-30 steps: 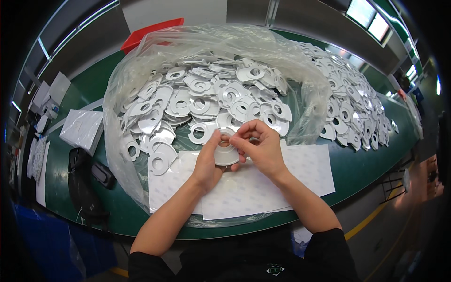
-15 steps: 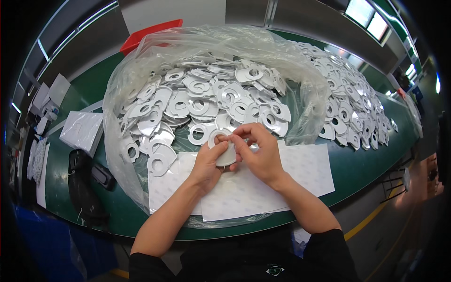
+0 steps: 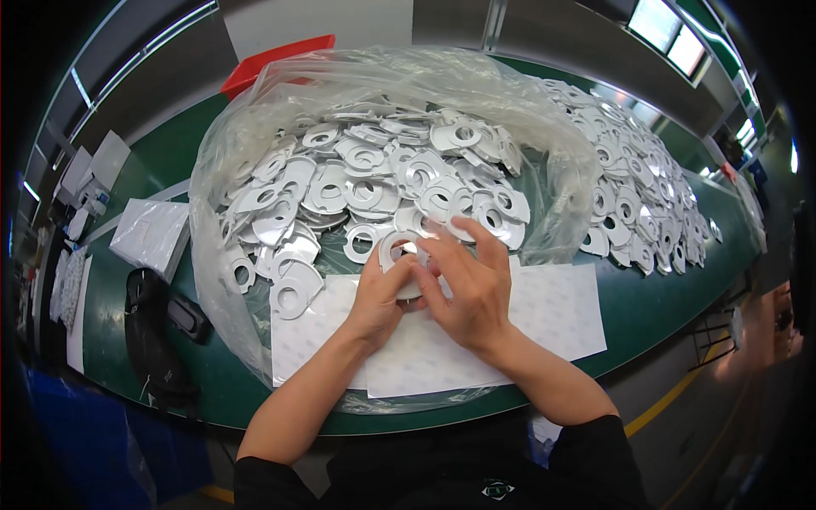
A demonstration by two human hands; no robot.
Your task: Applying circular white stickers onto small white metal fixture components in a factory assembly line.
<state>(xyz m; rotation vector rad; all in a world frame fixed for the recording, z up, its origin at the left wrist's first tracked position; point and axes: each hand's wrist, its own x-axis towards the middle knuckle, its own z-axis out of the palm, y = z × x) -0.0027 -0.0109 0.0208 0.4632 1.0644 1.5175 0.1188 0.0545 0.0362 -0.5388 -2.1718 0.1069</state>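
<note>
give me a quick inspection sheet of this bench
surface: green table, white sheets at the near edge
job's things: one white ring part held over the sheets; clear bag full of like parts; loose pile on the right
clutter: black device, wrapped white pack, red tray behind the bag
grippers: left hand and right hand both pinch the ring part
cables: nothing seen
surroundings: grey floor with a yellow line, windows at upper right
</note>
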